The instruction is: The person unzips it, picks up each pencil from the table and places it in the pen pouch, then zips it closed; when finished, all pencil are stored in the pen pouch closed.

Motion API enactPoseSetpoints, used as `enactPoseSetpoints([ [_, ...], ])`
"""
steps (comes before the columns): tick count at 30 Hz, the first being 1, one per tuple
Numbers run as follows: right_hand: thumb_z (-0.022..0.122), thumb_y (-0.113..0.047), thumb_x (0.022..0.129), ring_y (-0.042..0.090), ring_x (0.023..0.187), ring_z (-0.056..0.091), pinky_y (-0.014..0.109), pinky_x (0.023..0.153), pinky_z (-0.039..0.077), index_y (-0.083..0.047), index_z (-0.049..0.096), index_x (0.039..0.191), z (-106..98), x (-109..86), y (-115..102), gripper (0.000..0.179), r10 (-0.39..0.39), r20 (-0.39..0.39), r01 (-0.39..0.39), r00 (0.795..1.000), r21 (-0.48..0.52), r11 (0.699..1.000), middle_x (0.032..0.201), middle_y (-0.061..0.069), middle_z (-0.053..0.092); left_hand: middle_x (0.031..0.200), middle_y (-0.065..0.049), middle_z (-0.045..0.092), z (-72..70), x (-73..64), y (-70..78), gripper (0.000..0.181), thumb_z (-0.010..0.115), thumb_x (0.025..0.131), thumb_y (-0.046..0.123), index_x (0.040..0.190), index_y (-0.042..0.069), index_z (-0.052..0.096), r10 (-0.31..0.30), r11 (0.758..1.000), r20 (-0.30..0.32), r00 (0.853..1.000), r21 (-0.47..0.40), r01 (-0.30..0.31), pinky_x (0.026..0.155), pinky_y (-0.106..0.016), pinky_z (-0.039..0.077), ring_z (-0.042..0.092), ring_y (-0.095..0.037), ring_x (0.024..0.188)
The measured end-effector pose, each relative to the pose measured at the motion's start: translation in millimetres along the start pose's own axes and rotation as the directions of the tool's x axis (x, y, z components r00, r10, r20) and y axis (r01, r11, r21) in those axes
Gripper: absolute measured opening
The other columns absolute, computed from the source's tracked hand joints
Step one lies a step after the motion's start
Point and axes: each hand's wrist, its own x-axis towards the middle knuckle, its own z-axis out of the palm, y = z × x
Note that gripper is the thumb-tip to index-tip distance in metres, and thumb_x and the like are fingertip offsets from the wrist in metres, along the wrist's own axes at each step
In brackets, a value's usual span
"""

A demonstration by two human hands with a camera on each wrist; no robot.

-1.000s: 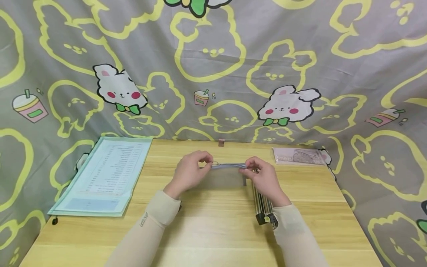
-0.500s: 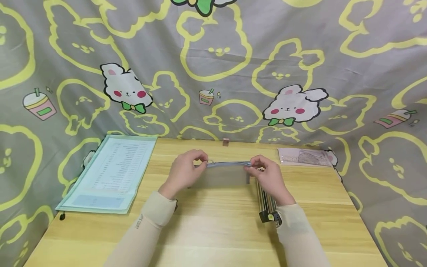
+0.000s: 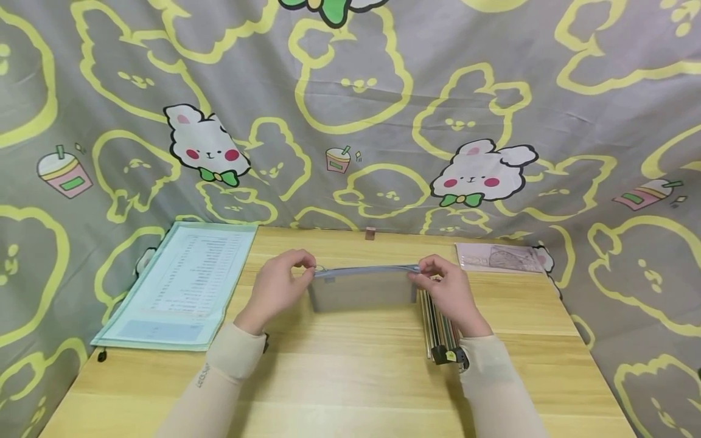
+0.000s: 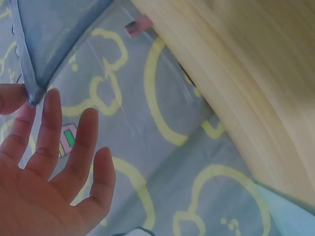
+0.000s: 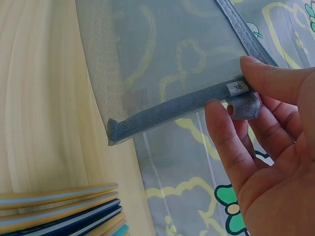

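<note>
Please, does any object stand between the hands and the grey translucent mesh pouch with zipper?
Nothing visible does. The left hand pinches one upper corner of the grey translucent mesh pouch; the right hand holds near the other. Slim multicoloured striped items lie near, not between.

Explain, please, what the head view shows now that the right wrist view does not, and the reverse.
Only the head view: the person's left hand, a pale green, rectangular, translucent folder with printed text, and a flat pinkish rectangular packet.

Only the right wrist view: a small white rectangular tag legibly reading 38.

Both: the right hand pinching a grey rectangular mesh pouch, a long multicoloured striped stack, the pale wood-grain table and the grey fabric curtain with yellow cartoon outlines.
</note>
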Motion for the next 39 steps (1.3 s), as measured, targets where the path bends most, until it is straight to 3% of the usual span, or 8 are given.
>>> enactPoseSetpoints([
  [10, 0.080, -0.017, 0.095, 0.023, 0.087, 0.075, 0.031, 0.078, 0.059, -0.008, 0.066, 0.100, 0, -2.0, -1, 0.018, 0.011, 0.014, -0.012, 1.000, 0.025, 1.000, 0.100, 0.011, 0.073, 0.111, -0.003, 0.077, -11.1, -8.4, -5.9, 0.006, 0.072, 0.097, 0.019, 0.102, 0.020, 0.074, -0.007, 1.000, -0.007, 1.000, 0.001, 0.007, 0.087, -0.051, 0.055, 0.073, -0.028, 0.106],
  [17, 0.079, -0.019, 0.096, 0.032, 0.089, 0.077, 0.035, 0.080, 0.058, -0.008, 0.065, 0.101, 1, -2.3, 2, 0.019, 0.018, 0.022, -0.018, 1.000, 0.025, 1.000, 0.101, 0.012, 0.074, 0.108, -0.001, 0.078, -14.4, -12.1, -6.2, 0.006, 0.073, 0.096, 0.017, 0.101, 0.021, 0.074, 0.006, 1.000, -0.032, 0.999, -0.020, -0.006, 0.086, -0.048, 0.055, 0.072, -0.027, 0.098],
  [20, 0.079, -0.019, 0.096, 0.030, 0.090, 0.076, 0.035, 0.079, 0.059, -0.009, 0.066, 0.101, 1, -2.4, 3, 0.017, 0.010, 0.020, -0.010, 1.000, 0.026, 1.000, 0.101, 0.010, 0.073, 0.109, -0.001, 0.077, -15.9, -13.2, -5.4, 0.006, 0.073, 0.097, 0.017, 0.101, 0.021, 0.074, 0.012, 1.000, -0.034, 0.999, -0.027, -0.013, 0.083, -0.045, 0.054, 0.070, -0.026, 0.089],
  [24, 0.079, -0.018, 0.095, 0.024, 0.088, 0.076, 0.043, 0.083, 0.061, -0.009, 0.066, 0.101, 2, -1.9, 3, 0.017, -0.004, 0.022, 0.003, 1.000, 0.039, 0.999, 0.102, 0.009, 0.072, 0.108, 0.000, 0.077, -17.2, -14.5, -5.0, 0.006, 0.073, 0.097, 0.017, 0.100, 0.021, 0.074, 0.018, 0.999, -0.042, 0.999, -0.028, -0.020, 0.082, -0.043, 0.053, 0.067, -0.021, 0.084],
  [35, 0.079, -0.018, 0.095, 0.017, 0.088, 0.075, 0.042, 0.084, 0.062, -0.008, 0.066, 0.102, 0, 0.0, 5, 0.018, 0.000, 0.025, -0.002, 1.000, 0.056, 0.998, 0.101, 0.009, 0.071, 0.108, 0.000, 0.078, -20.5, -18.0, -9.5, 0.008, 0.073, 0.097, 0.013, 0.100, 0.020, 0.074, 0.026, 0.997, -0.066, 0.997, -0.064, -0.030, 0.083, -0.045, 0.055, 0.071, -0.020, 0.098],
  [39, 0.080, -0.020, 0.095, 0.014, 0.090, 0.072, 0.037, 0.080, 0.060, -0.009, 0.067, 0.101, -1, 0.9, 6, 0.019, -0.008, 0.007, 0.008, 1.000, 0.033, 0.999, 0.101, 0.006, 0.071, 0.107, 0.000, 0.078, -22.2, -18.5, -12.4, 0.008, 0.073, 0.097, 0.013, 0.101, 0.020, 0.074, 0.043, 0.998, -0.068, 0.997, -0.049, -0.046, 0.080, -0.042, 0.055, 0.071, -0.020, 0.094],
])
